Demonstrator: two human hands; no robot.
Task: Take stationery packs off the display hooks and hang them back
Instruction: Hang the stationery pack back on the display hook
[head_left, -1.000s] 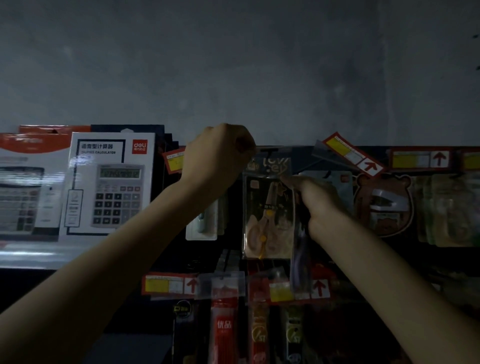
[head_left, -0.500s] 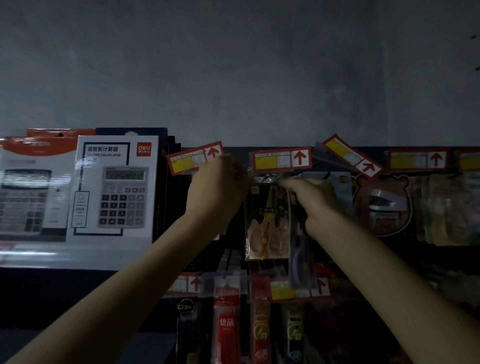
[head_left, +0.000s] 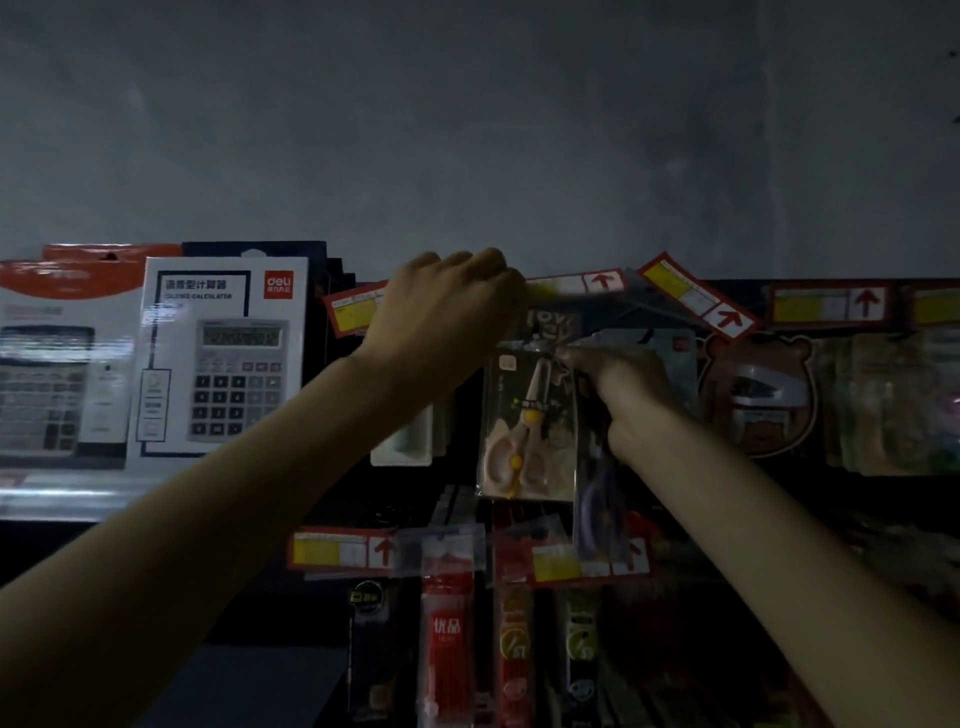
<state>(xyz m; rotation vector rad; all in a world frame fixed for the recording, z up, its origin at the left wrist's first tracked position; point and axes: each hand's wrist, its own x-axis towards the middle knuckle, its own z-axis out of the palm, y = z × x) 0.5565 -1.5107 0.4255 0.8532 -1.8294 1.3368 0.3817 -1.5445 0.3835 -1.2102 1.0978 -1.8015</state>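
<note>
Scissors pack (head_left: 527, 431) with pink handles hangs in the dim display's top row, between a white pack (head_left: 402, 441) and a bear-shaped stapler card (head_left: 758, 400). The right hand (head_left: 631, 395) pinches its upper edge by the hook, and a purple pack (head_left: 597, 514) dangles beneath the palm. The left hand (head_left: 441, 317) curls its fingers over the price tag (head_left: 576, 286) just above.

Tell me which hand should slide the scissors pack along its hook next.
Right, probably. The right hand pinches the top edge of the scissors pack, where it hangs, while the left hand is up at the price tag above, not on the pack.
</note>
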